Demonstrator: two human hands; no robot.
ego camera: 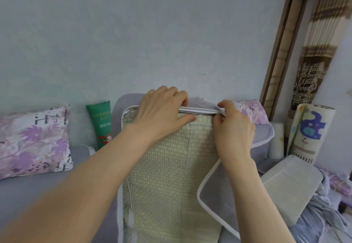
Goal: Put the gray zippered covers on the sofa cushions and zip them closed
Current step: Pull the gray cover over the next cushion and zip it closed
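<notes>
The cushion (167,166) stands on the sofa (28,187); a pillow (34,140) lies to its left, a tube (100,123) leans between them, and a rolled mat (308,132) stands to the right.

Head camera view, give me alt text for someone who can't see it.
Two bare hands work at the top edge of an upright cushion with a woven greenish face: the left hand grips the gray cover, the right hand pinches its white-piped edge. It stands on a gray sofa, with a purple floral pillow and a green tube to the left.
</notes>
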